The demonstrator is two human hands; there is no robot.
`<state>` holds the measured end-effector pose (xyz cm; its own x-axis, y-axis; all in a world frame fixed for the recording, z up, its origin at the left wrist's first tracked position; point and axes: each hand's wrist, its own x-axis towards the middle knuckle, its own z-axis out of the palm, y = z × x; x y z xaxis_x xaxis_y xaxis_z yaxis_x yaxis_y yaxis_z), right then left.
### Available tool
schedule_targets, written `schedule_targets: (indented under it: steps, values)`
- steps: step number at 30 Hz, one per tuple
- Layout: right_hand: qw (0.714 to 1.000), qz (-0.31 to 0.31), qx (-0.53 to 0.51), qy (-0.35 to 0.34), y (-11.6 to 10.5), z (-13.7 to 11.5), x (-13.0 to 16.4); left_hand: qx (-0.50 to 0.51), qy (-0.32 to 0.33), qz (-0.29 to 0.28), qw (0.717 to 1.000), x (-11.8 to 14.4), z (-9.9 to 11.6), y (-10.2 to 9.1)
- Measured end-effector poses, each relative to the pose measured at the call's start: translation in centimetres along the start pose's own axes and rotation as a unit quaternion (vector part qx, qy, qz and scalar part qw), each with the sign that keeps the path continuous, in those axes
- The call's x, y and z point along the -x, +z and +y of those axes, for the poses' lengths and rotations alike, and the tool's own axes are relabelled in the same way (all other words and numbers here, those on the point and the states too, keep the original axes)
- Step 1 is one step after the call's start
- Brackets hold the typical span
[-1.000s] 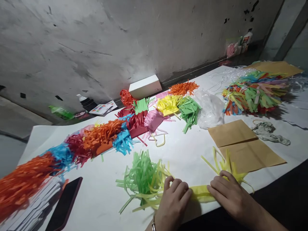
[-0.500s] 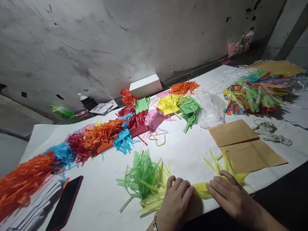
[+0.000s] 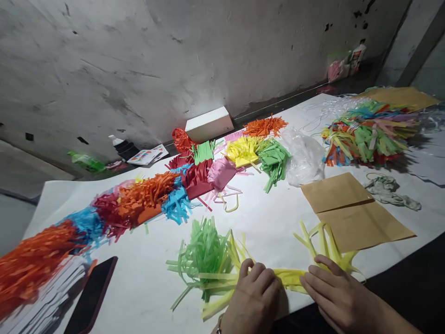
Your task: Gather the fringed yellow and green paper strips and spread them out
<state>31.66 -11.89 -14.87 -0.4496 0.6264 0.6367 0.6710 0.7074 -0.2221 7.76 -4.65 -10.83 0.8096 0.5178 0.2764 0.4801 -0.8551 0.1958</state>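
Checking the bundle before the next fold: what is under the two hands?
Both the left hand and right hand press on a yellow fringed paper strip; its fringes fan out at each end over the white sheet. The part beneath the palms is covered.

We have shifted our left hand (image 3: pixel 255 297) and right hand (image 3: pixel 333 297) slightly nearer; the yellow fringed strip (image 3: pixel 290 277) now lies flatter, its left strips splayed lower.
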Motion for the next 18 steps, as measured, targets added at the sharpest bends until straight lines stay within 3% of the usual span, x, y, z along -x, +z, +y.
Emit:
schedule_targets:
  steps: [3,6,10,13,18]
  values:
    - [0.999,0.004,-0.038,0.035,-1.1,-0.1,-0.9,0.000,-0.028,-0.010,1.000,-0.2,0.2,0.2]
    - [0.986,-0.013,-0.081,0.145,-2.1,0.6,-2.4,-0.013,-0.063,-0.034,0.997,-0.7,0.2,0.5]
    - [0.948,-0.106,-0.091,0.287,-2.3,1.8,-3.9,-0.008,-0.102,-0.064,0.993,-1.4,0.4,0.6]
    - [0.938,-0.153,-0.083,0.299,-1.9,1.9,-4.2,0.018,-0.133,-0.077,0.988,-1.7,0.5,0.4]
    - [0.942,-0.165,-0.078,0.283,-1.7,1.4,-4.6,0.055,-0.175,-0.073,0.980,-1.9,0.4,0.1]
